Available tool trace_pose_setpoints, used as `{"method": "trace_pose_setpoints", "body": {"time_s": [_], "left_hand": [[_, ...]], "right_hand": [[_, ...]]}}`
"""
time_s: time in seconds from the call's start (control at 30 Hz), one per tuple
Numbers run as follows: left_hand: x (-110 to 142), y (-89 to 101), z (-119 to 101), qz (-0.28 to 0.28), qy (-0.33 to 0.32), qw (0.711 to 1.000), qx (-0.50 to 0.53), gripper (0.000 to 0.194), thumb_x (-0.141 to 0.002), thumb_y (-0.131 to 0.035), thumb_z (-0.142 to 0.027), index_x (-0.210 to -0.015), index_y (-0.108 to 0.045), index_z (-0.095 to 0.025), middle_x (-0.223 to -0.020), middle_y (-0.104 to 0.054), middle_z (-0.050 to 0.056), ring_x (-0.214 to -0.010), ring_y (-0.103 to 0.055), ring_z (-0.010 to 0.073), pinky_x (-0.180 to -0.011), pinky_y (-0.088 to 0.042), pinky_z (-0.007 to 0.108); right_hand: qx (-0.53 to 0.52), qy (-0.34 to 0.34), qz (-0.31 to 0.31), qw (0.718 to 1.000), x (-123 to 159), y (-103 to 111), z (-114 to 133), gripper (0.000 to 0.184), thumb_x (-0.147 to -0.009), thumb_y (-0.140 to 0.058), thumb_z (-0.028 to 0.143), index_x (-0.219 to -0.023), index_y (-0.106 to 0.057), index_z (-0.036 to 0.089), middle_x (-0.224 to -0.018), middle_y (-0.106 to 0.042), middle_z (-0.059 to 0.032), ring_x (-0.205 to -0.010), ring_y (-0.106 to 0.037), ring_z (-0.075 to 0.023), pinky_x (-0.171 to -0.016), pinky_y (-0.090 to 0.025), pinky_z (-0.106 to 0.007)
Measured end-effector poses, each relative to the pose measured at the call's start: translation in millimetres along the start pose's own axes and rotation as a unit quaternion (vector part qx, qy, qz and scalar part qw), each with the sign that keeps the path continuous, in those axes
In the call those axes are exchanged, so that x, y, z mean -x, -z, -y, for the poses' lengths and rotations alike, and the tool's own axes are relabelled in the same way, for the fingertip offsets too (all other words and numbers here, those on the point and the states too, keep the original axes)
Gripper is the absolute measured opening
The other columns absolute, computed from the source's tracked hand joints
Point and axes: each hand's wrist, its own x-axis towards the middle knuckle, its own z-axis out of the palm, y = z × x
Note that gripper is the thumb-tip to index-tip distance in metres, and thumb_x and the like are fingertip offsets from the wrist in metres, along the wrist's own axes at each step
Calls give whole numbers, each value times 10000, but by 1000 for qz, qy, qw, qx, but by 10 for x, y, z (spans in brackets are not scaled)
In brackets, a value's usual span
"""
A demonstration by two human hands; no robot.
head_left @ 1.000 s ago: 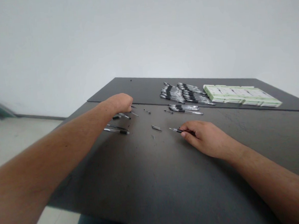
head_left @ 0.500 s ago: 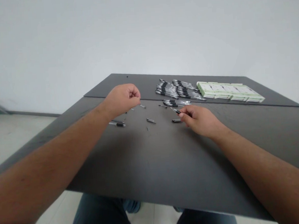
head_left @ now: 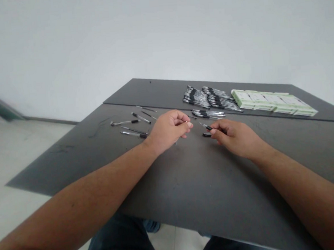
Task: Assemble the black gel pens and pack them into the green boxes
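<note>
My right hand (head_left: 233, 135) is closed round the black grip of a pen (head_left: 205, 126), its clear tip pointing up and left. Facing it, my left hand (head_left: 171, 128) pinches with thumb and forefinger; a tiny pale piece shows at the fingertips, too small to name. A black pen cap (head_left: 206, 134) lies on the table just under the right fingers. Left of my left hand lie loose pens, among them a clear pen with a black grip (head_left: 133, 134), and thin refills (head_left: 147, 108). My left hand hides part of the table behind it.
Stacks of black-gripped pens (head_left: 196, 97) lie at the back, with a smaller row of pens (head_left: 207, 113) before them. Green and white boxes (head_left: 274, 101) stand at the back right. A seam crosses the dark table (head_left: 171, 182).
My left hand has moved right, close to the pen tip, uncovering pens and refills on the left. My right hand still holds the pen. The view has shifted slightly left.
</note>
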Motion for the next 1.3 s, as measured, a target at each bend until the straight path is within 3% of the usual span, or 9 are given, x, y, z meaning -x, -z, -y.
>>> {"method": "trace_pose_setpoints", "body": {"time_s": [0.17,0.47,0.67,0.8,1.0,1.3], "left_hand": [[39,61,59,33,9,999,-18,136,-903,-812,-162,-986,-705,-167,-774,-762,8,-646,-708,112,-596,-599,218],[41,21,50,39,9,999,23,50,-974,-778,-182,-998,-734,-174,-877,-788,45,-814,-766,150,-614,-618,212],[38,30,58,29,-12,999,-33,39,-990,-774,-207,-984,-746,-181,-872,-768,17,-701,-666,108,-611,-557,220],[31,40,58,18,-20,998,-54,41,-989,-774,-224,-980,-757,-188,-870,-766,15,-729,-666,111,-677,-554,237],[44,22,54,34,7,999,-25,38,-969,-768,-212,-995,-760,-185,-845,-759,20,-721,-681,124,-618,-556,228],[45,31,80,31,-3,999,-27,54,-965,-767,-219,-998,-770,-177,-852,-764,27,-718,-689,119,-588,-572,197]], "right_hand": [[12,17,0,1000,19,1,20,284,-1011,-578,440,-1013,-790,253,-743,-781,-32,-673,-705,-228,-644,-475,-335],[22,35,11,999,51,-24,-5,265,-1034,-574,434,-1028,-783,272,-774,-804,-53,-684,-746,-267,-627,-516,-372],[30,39,15,999,61,-20,18,277,-1032,-569,444,-1043,-786,273,-777,-805,-52,-716,-760,-269,-633,-515,-372],[28,44,17,998,63,-17,33,289,-1038,-565,436,-1061,-800,268,-799,-818,-58,-733,-767,-274,-642,-521,-378],[27,57,3,998,59,-26,21,278,-1034,-574,419,-1056,-804,266,-866,-840,-68,-760,-767,-273,-674,-528,-388],[29,61,2,998,73,-29,37,305,-1047,-556,416,-1105,-806,251,-980,-854,-79,-874,-787,-281,-796,-559,-410]]}}
